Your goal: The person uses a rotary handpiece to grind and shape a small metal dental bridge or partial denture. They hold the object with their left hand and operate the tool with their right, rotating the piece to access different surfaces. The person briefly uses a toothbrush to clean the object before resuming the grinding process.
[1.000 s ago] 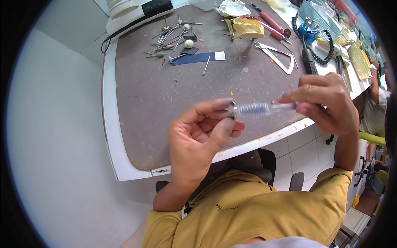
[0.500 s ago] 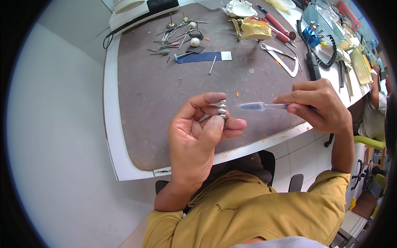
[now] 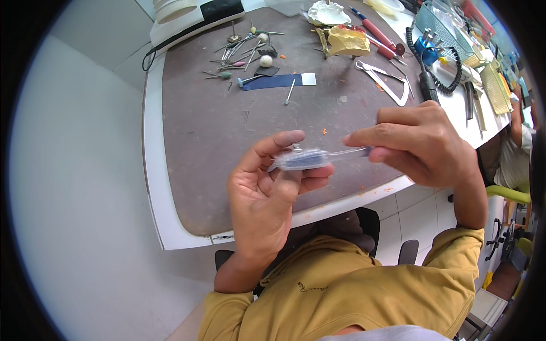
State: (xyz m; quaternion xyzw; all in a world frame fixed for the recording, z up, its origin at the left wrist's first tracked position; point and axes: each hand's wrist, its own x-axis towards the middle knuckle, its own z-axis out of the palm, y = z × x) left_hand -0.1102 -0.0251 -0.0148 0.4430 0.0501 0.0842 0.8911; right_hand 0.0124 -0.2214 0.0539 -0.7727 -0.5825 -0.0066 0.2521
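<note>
My left hand [image 3: 259,190] pinches a small shiny metal dental bridge [image 3: 297,148] between thumb and fingers. Only its upper end shows. Across it lies the bristle head of a toothbrush [image 3: 301,160], blurred by motion, which covers most of the metal piece and part of my left fingers. My right hand [image 3: 424,142] is closed round the clear handle, index finger stretched along it. Both hands are raised over the table's front edge.
On the brown mat [image 3: 199,136] lie several grinding burs [image 3: 242,54] and a blue strip [image 3: 273,82]. A yellow dental model [image 3: 348,41], a white cast [image 3: 329,12] and a metal caliper [image 3: 385,82] lie farther back. A handpiece [image 3: 427,85] with coiled cord lies at right.
My right hand has moved left, bringing the toothbrush from beside the dental bridge to over it. My left hand keeps its hold and has shifted slightly left.
</note>
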